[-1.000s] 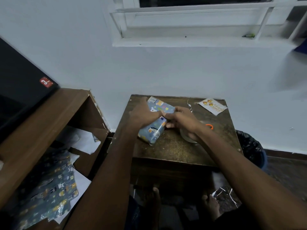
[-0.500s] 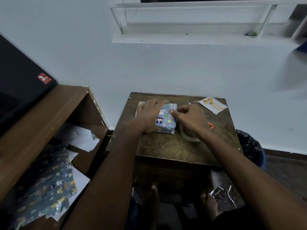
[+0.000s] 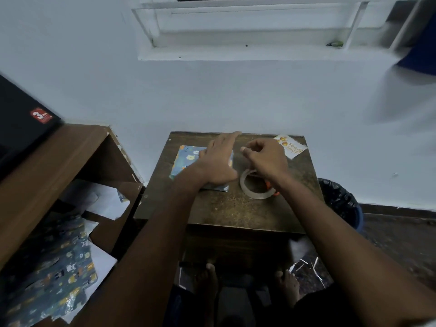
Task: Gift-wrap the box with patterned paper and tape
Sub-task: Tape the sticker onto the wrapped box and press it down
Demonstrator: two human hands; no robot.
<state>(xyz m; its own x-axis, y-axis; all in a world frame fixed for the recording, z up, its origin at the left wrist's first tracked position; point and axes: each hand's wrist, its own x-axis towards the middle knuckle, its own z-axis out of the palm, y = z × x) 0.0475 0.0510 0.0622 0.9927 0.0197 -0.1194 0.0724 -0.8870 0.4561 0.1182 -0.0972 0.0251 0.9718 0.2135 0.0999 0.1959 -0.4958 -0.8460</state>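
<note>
We see a person seated at a small brown wooden table (image 3: 236, 208) against a white wall, both bare arms reaching forward over it. The left hand (image 3: 218, 161) lies flat, fingers straight and extended toward the wall, palm resting on the wrapped box (image 3: 188, 159), which sits on the table's far left part in blue patterned paper printed with small animal figures; most of the box's right half is hidden under that hand. Just right of the left fingers, the right hand (image 3: 265, 159) hovers above the table with its fingers curled and thumb meeting forefinger in a pinch; whether a strip of tape is held between them we cannot tell. Below the right fingers, toward the person, a roll of clear tape (image 3: 253, 185) lies flat on the tabletop, just beside the box's near right corner, with a bit of orange (image 3: 271, 188) showing under the right wrist. Beyond the right fingers, at the table's far right corner, lies a small white card (image 3: 291, 146) with orange shapes. Well left of the left fingers, a wooden shelf (image 3: 59, 156) holds loose sheets of the same patterned paper (image 3: 54, 279). A dark bin (image 3: 339, 204) stands to the right of the table.
</note>
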